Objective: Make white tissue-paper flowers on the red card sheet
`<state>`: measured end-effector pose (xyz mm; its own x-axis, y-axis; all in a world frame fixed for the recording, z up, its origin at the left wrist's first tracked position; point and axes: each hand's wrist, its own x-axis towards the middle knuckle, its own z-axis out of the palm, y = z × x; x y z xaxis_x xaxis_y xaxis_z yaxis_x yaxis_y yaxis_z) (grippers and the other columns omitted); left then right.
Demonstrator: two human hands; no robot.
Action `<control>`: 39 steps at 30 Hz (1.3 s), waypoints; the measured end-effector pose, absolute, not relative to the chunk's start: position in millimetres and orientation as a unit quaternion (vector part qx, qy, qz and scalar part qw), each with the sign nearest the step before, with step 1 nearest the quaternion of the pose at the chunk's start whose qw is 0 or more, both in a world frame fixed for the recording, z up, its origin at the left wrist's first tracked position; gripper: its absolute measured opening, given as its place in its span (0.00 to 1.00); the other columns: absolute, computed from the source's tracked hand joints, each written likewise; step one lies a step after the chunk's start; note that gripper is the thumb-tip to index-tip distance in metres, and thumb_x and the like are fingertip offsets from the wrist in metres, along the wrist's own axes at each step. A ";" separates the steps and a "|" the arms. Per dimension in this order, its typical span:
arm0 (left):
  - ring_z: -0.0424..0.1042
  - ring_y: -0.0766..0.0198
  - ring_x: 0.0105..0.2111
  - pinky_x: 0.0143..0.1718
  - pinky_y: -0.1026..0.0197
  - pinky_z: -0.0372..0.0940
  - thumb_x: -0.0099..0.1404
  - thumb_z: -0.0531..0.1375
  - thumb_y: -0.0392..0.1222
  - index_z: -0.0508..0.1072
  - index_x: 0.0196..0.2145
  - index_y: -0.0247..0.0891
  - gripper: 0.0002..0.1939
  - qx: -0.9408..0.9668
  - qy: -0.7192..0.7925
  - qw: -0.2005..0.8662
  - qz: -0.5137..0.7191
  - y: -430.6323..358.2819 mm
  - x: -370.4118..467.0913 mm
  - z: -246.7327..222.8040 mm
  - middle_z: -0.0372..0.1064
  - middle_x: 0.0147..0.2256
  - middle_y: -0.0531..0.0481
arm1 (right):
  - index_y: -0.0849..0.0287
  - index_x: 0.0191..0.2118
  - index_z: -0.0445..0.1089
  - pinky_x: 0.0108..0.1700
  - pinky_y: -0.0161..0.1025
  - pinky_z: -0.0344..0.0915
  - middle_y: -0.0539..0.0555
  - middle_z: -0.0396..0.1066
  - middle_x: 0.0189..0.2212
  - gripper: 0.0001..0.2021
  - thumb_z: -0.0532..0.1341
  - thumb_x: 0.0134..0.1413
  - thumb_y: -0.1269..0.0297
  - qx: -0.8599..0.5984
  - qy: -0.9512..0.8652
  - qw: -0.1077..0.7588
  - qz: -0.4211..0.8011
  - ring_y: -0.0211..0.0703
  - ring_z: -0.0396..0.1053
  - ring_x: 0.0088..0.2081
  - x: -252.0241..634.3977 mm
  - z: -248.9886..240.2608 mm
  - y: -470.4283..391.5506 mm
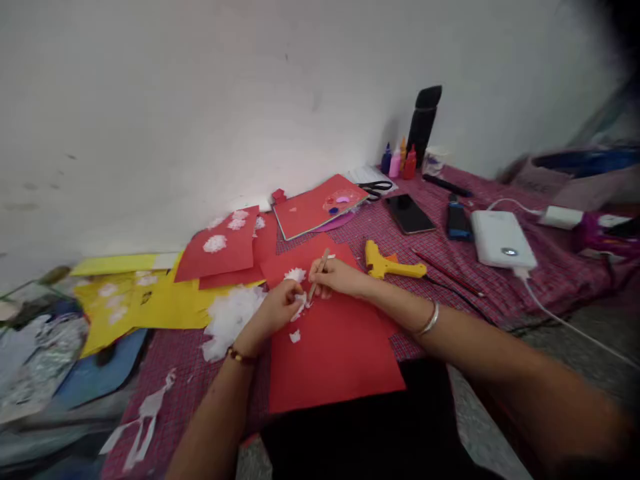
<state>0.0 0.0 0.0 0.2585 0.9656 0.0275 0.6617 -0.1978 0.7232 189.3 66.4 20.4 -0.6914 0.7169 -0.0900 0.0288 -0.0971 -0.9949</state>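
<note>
A large red sheet [335,360] lies in front of me, with white fluffy tufts [295,275] on its upper left part. My right hand [330,277] grips a thin light-brown stick [319,275], its lower tip down by the white tufts. Just left of it, my left hand [283,303] has its fingers closed at the edge of the tufts; whatever they pinch is too small to name. A small white scrap [295,337] rests on the red sheet below both hands. Beside my left hand is a pile of white tissue pieces [233,317].
Red cards with white puffs [235,247] and yellow sheets [175,303] lie left. A yellow glue gun [393,263], a phone [409,213], a red pencil [450,273] and a white power bank [503,239] lie right. Small paint bottles [395,162] stand near the wall.
</note>
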 end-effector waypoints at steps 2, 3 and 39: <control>0.61 0.68 0.26 0.28 0.66 0.56 0.58 0.54 0.34 0.65 0.34 0.37 0.04 0.734 0.557 0.300 0.249 -0.2 -1.1 0.0 0.61 0.25 0.56 | 0.61 0.27 0.61 0.18 0.26 0.65 0.45 0.68 0.14 0.10 0.54 0.58 0.78 -0.315 -0.608 0.255 0.683 0.31 0.66 0.15 189.3 18.6 66.2; 0.61 0.68 0.26 0.28 0.66 0.56 0.58 0.54 0.34 0.65 0.34 0.37 0.04 0.734 0.557 0.298 0.249 -0.4 -1.4 0.6 0.62 0.26 0.56 | 0.61 0.27 0.61 0.18 0.26 0.65 0.45 0.69 0.14 0.10 0.54 0.58 0.78 -0.324 -0.599 0.255 0.686 0.31 0.66 0.14 189.0 17.6 66.1; 0.60 0.71 0.21 0.22 0.67 0.53 0.59 0.61 0.46 0.71 0.28 0.36 0.10 0.511 0.645 0.416 0.387 -78.5 11.0 44.5 0.63 0.21 0.55 | 0.60 0.28 0.63 0.19 0.28 0.64 0.47 0.70 0.17 0.06 0.58 0.55 0.68 -0.214 -0.555 0.336 0.730 0.32 0.66 0.16 198.1 37.0 51.3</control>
<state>11.0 -78.5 44.5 -0.1322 0.9813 -0.1401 0.3374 0.1775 0.9245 198.1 51.3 37.0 -0.6821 0.7288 0.0603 -0.2529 -0.1577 -0.9545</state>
